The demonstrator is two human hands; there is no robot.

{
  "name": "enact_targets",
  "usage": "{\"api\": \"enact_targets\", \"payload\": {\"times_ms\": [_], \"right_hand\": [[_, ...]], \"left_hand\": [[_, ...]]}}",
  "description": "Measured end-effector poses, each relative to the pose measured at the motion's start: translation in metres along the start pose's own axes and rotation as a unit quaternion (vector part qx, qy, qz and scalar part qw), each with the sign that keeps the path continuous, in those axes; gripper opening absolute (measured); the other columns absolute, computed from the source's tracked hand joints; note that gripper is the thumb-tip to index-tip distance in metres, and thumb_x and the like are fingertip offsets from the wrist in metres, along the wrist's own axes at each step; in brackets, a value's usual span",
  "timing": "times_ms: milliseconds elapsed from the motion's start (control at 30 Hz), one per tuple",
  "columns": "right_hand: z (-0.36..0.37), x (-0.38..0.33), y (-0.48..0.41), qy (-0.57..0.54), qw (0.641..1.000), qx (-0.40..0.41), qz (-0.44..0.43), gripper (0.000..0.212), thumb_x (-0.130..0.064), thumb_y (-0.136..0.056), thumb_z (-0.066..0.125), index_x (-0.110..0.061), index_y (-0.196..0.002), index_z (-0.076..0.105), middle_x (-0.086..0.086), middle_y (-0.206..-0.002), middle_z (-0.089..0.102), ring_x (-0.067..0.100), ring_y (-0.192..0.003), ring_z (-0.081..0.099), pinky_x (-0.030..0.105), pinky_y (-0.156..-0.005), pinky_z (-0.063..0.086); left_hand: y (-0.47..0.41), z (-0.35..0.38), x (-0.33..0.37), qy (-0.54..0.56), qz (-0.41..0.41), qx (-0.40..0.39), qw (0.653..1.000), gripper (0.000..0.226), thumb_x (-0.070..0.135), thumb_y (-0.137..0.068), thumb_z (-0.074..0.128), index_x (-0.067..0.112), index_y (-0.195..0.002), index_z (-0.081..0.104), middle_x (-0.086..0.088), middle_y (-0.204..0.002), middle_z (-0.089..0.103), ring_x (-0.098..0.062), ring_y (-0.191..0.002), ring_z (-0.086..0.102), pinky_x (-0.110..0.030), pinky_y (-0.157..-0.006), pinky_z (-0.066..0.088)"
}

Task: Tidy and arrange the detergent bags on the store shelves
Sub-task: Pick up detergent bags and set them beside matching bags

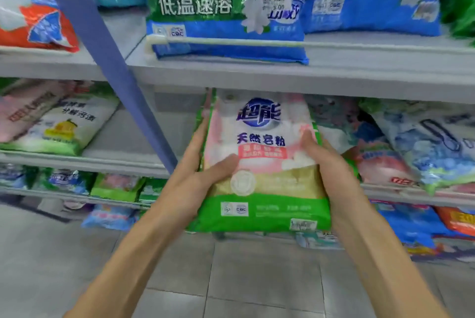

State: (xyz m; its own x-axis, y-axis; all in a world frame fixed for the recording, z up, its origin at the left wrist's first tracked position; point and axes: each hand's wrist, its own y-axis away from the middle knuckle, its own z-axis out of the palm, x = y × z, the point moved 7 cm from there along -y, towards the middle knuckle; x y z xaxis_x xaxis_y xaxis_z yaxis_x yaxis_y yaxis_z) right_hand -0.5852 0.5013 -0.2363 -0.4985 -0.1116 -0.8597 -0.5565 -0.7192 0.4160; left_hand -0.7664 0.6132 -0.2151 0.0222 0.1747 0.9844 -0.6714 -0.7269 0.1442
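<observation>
Left grip (pixel 203 168) and right grip (pixel 327 160) are clamped on the sides of the detergent bag (pixel 264 189), held upright before the middle shelf (pixel 385 193) (placement step, seemingly); a push into the gap is called for.

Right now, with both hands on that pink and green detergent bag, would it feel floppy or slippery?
Probably floppy: the pink and green bag creases between the left hand and right hand. Its glossy film may slip. Likely hefty, since both grip it.
</observation>
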Motion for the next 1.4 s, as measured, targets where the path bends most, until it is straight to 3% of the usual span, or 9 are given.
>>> {"api": "enact_targets", "payload": {"times_ms": [100,300,533,667,800,1000,1200,1267,1400], "right_hand": [[0.03,-0.025,-0.032,-0.008,0.999,-0.041,-0.008,0.014,-0.016,-0.09,0.067,-0.014,-0.096,0.079,0.007,-0.085,0.078,0.023,-0.069,0.075,0.038,-0.066,0.064],[0.068,-0.049,-0.098,0.232,0.965,0.013,-0.124,0.041,-0.038,-0.079,0.079,-0.022,-0.114,0.065,-0.003,-0.104,0.074,0.021,-0.093,0.071,0.042,-0.092,0.057],[0.057,-0.009,-0.063,0.282,0.936,0.038,-0.209,0.034,-0.05,-0.091,0.069,-0.04,-0.121,0.059,-0.024,-0.104,0.069,-0.005,-0.091,0.062,0.019,-0.076,0.046],[0.057,0.003,-0.048,0.25,0.937,0.037,-0.241,0.037,-0.045,-0.084,0.076,-0.038,-0.118,0.064,-0.021,-0.096,0.076,0.0,-0.089,0.071,0.025,-0.079,0.055],[0.061,0.002,-0.049,0.279,0.918,0.072,-0.272,0.038,-0.044,-0.084,0.078,-0.035,-0.119,0.067,-0.02,-0.094,0.075,-0.004,-0.088,0.069,0.01,-0.073,0.052],[0.078,-0.004,-0.05,0.364,0.879,0.098,-0.293,0.05,-0.049,-0.094,0.065,-0.033,-0.14,0.052,-0.007,-0.128,0.065,0.016,-0.115,0.061,0.037,-0.101,0.052],[0.022,-0.029,-0.032,0.409,0.845,0.156,-0.308,0.028,-0.055,-0.092,0.062,-0.04,-0.116,0.066,-0.014,-0.108,0.065,0.011,-0.096,0.061,0.033,-0.086,0.052],[-0.014,-0.045,-0.028,0.423,0.805,0.253,-0.33,0.038,-0.057,-0.094,0.055,-0.029,-0.117,0.068,-0.003,-0.116,0.065,0.022,-0.109,0.059,0.041,-0.093,0.05],[-0.067,-0.049,-0.061,0.494,0.813,0.279,-0.135,0.039,-0.06,-0.091,0.051,-0.027,-0.104,0.067,0.02,-0.106,0.062,0.039,-0.105,0.059,0.044,-0.09,0.046]], "left_hand": [[-0.043,-0.022,0.013,0.014,0.018,0.087,0.996,0.061,0.026,-0.082,0.08,0.027,-0.138,0.054,0.005,-0.123,0.073,-0.022,-0.112,0.07,-0.045,-0.101,0.053],[-0.112,-0.05,0.015,-0.096,0.082,0.197,0.972,0.031,0.035,-0.09,0.074,0.035,-0.12,0.067,0.015,-0.104,0.075,-0.004,-0.098,0.072,-0.023,-0.086,0.054],[-0.075,-0.052,-0.01,-0.252,0.143,0.286,0.913,0.03,0.063,-0.093,0.058,0.037,-0.107,0.065,0.025,-0.095,0.067,-0.005,-0.098,0.061,-0.032,-0.08,0.044],[-0.068,-0.05,-0.023,-0.209,0.139,0.284,0.925,0.063,0.073,-0.079,0.066,0.04,-0.132,0.056,0.038,-0.105,0.064,0.011,-0.106,0.059,-0.018,-0.092,0.045],[-0.075,-0.052,-0.012,-0.242,0.142,0.293,0.914,0.034,0.064,-0.09,0.059,0.039,-0.113,0.059,0.044,-0.085,0.063,0.019,-0.081,0.059,-0.009,-0.073,0.045],[-0.076,-0.056,-0.006,-0.241,0.151,0.321,0.904,0.033,0.046,-0.1,0.059,0.028,-0.127,0.06,0.027,-0.08,0.061,0.018,-0.061,0.054,-0.004,-0.06,0.041],[-0.059,-0.032,0.008,-0.424,0.194,0.335,0.819,0.028,0.02,-0.1,0.058,0.021,-0.127,0.065,-0.005,-0.13,0.066,-0.035,-0.117,0.061,-0.044,-0.089,0.047],[-0.046,-0.004,0.017,-0.443,0.278,0.323,0.789,0.026,0.012,-0.095,0.063,0.017,-0.12,0.071,-0.007,-0.136,0.063,-0.029,-0.131,0.053,-0.032,-0.102,0.042],[-0.047,0.074,0.011,-0.443,0.383,0.171,0.793,0.026,-0.001,-0.091,0.064,0.008,-0.113,0.074,-0.003,-0.111,0.073,-0.017,-0.105,0.065,-0.015,-0.099,0.04]]}}
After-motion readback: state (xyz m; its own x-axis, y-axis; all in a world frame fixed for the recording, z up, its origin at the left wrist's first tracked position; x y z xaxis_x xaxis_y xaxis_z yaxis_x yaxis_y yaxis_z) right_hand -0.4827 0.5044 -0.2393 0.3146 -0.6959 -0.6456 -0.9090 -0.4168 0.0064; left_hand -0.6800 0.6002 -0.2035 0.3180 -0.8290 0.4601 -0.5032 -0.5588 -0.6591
